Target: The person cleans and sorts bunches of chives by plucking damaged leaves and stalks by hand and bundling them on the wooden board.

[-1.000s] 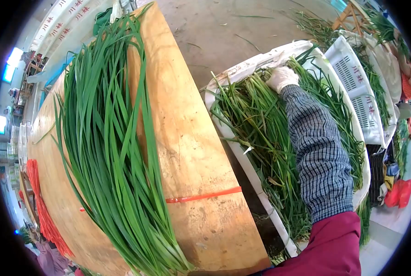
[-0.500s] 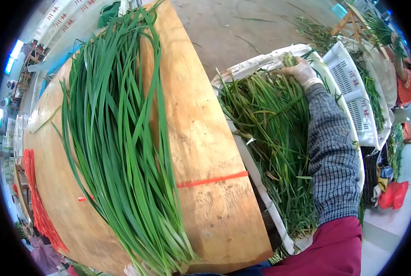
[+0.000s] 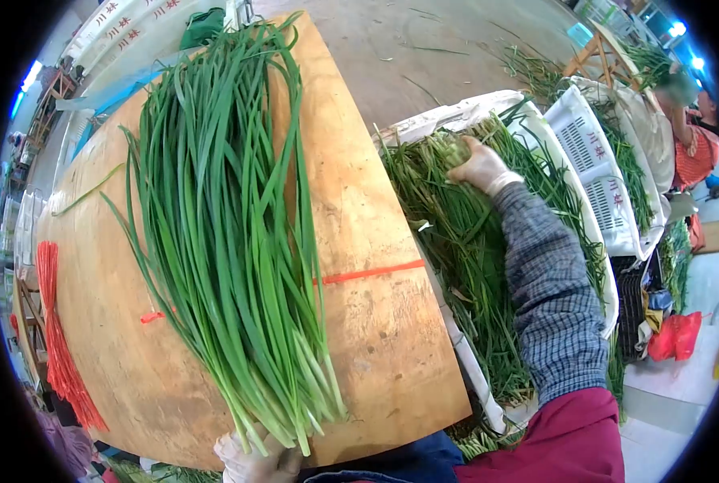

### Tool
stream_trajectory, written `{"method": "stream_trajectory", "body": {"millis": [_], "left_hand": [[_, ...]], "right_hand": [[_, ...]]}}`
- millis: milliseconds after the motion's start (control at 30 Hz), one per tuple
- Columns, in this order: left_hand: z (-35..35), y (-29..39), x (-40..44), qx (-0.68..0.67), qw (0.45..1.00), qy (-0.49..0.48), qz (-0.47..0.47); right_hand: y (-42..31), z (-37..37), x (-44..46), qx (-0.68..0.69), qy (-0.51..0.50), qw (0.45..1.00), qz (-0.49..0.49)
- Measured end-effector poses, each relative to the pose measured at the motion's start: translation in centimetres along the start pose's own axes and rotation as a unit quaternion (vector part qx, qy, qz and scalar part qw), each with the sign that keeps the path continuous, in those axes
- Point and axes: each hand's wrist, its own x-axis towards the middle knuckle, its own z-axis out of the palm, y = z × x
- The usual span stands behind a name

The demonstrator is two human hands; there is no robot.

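A long bunch of green garlic chives (image 3: 222, 201) lies lengthwise on the wooden board, pale stem ends toward me. Beneath it a red tie strip (image 3: 375, 274) runs across the board. My left hand (image 3: 255, 460), in a pale glove, is at the board's front edge against the stem ends; its fingers are partly hidden, so its grip is unclear. My right hand (image 3: 482, 167), also gloved, reaches over the white basket (image 3: 568, 161) on the right. Its fingers are closed around the pale stem ends of a bunch of chives (image 3: 454, 153) among the loose greens.
Red tie strips (image 3: 57, 338) hang over the board's (image 3: 391, 354) left edge. More white crates (image 3: 601, 161) of greens stand beyond the basket, and a co-worker in orange (image 3: 693, 157) is at the far right. A red bag (image 3: 675, 336) lies at right.
My right hand has moved left over the basket with the stem ends in it. My left hand has come further into view at the bottom. The view has shifted slightly.
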Motion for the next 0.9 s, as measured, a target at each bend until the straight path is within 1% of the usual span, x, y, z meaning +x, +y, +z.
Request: {"method": "stream_trajectory", "body": {"millis": [67, 100, 133, 200, 233, 300, 400, 433, 500, 533, 600, 633, 667, 800, 833, 867, 900], "left_hand": [[0.3, -0.2, 0.0, 0.005, 1.0, 0.021, 0.009], [0.4, -0.3, -0.2, 0.009, 1.0, 0.021, 0.007], [0.4, -0.3, -0.3, 0.012, 1.0, 0.021, 0.006], [0.3, -0.3, -0.1, 0.011, 1.0, 0.021, 0.016], [0.5, -0.5, -0.2, 0.008, 0.999, 0.029, 0.022], [0.3, -0.3, 0.1, 0.002, 0.998, 0.044, 0.042], [0.9, -1.0, -0.4, 0.091, 0.995, 0.012, 0.046], [0.9, -0.4, -0.3, 0.088, 0.995, 0.034, 0.017], [0.8, -0.4, -0.3, 0.086, 0.995, 0.045, 0.025], [0.9, -0.4, -0.4, 0.086, 0.995, 0.05, 0.031], [1.2, -0.6, -0.9, 0.068, 0.994, 0.077, 0.035], [1.2, -0.7, -1.0, 0.063, 0.994, 0.085, 0.037], [1.1, -0.7, -1.1, 0.059, 0.993, 0.094, 0.038], [1.6, -1.0, -2.8, 0.002, 0.983, 0.15, 0.104], [1.2, -0.3, -3.3, -0.024, 0.982, 0.131, 0.134], [0.8, 1.1, -4.0, -0.044, 0.985, 0.122, 0.113], [0.6, 2.0, -4.2, -0.056, 0.984, 0.106, 0.132]], "right_hand": [[-2.7, 1.7, -1.9, -0.13, 0.035, 0.99, 0.051], [-3.5, 2.4, -2.5, -0.224, 0.034, 0.971, 0.07], [-3.4, 3.3, -3.0, -0.265, 0.049, 0.962, 0.051], [-2.4, 5.4, -3.0, -0.396, 0.092, 0.912, 0.045], [-2.0, 5.8, -3.4, -0.403, 0.125, 0.906, 0.03], [-1.3, 5.4, -4.0, -0.355, 0.149, 0.922, 0.04], [-1.8, 3.1, -7.0, -0.284, 0.167, 0.942, 0.059], [-2.2, 2.0, -8.5, -0.251, 0.175, 0.951, 0.05], [-2.8, -0.3, -11.1, -0.177, 0.199, 0.963, 0.037], [0.9, -0.9, -10.4, -0.104, 0.222, 0.968, -0.049], [-1.1, -3.4, -14.1, 0.056, 0.181, 0.979, -0.07], [-2.5, -4.4, -15.8, 0.102, 0.151, 0.983, -0.029], [-1.6, -4.8, -16.5, 0.13, 0.153, 0.979, -0.029], [-3.0, -5.4, -21.0, 0.146, 0.17, 0.974, -0.023], [-1.2, -5.2, -21.0, 0.13, 0.168, 0.975, -0.063], [-2.1, -5.0, -22.3, 0.1, 0.165, 0.979, -0.061], [-2.5, -4.7, -23.2, 0.129, 0.153, 0.979, -0.048]]}}
